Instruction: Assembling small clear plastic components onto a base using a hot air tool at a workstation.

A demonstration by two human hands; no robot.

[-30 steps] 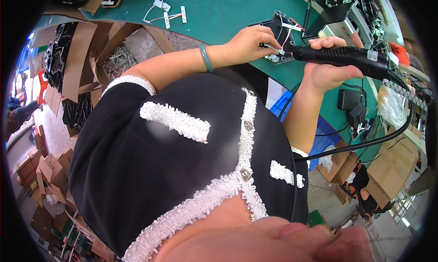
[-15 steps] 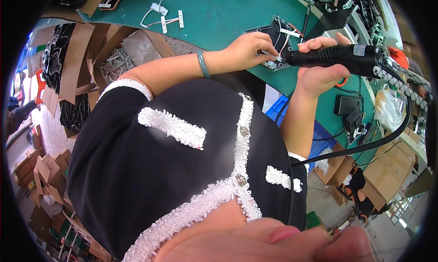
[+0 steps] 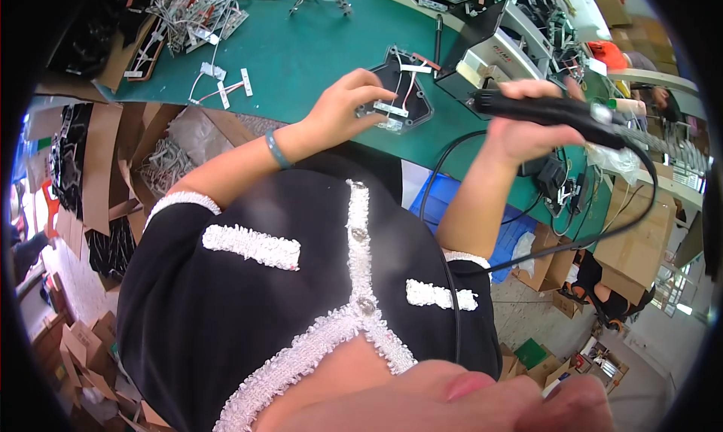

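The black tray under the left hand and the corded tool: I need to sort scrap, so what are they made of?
The tray looks like matte black moulded plastic, judging by its angular formed rim. The tool in the right hand seems to have a dull black plastic or rubbery body, with a shinier, possibly metal section near its cable.

Left hand [image 3: 348, 104] is down on the black plate [image 3: 401, 93] at the upper middle of the frame, fingertips on its white strips and thin wires. Right hand [image 3: 527, 127], upper right, grips a black corded tool [image 3: 550, 110], lifted just clear of the plate. All this over the green bench [image 3: 316, 56]; loose wired parts [image 3: 222, 86] lie upper left, cardboard boxes [image 3: 113, 161] at left.
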